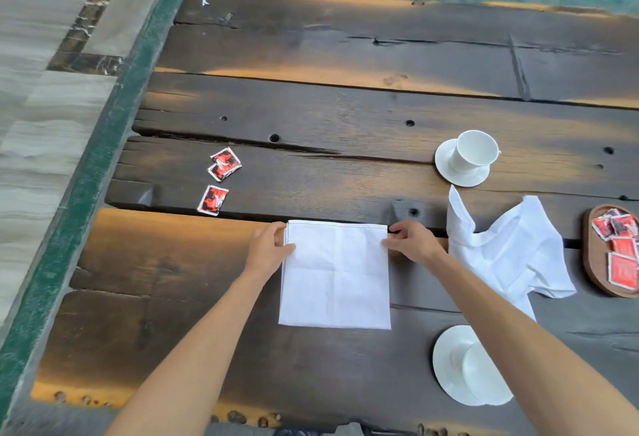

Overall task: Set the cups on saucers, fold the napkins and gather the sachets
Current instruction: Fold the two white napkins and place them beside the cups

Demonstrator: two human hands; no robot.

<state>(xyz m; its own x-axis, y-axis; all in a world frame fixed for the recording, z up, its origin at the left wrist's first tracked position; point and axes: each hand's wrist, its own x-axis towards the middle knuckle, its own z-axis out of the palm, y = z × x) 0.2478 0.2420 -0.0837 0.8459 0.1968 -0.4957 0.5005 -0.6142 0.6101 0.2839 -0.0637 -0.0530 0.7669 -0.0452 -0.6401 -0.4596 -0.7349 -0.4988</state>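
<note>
While folded napkin [334, 275] lies flat | left hand [268, 249] pinches far-left corner | right hand [413, 241] pinches far-right corner

Folded napkin [334, 273] lies flat on wooden table [345, 107]. Left hand [268, 249] and right hand [413, 240] pinch its far corners. Crumpled napkin [508, 249] lies just beside, to the right.
</note>
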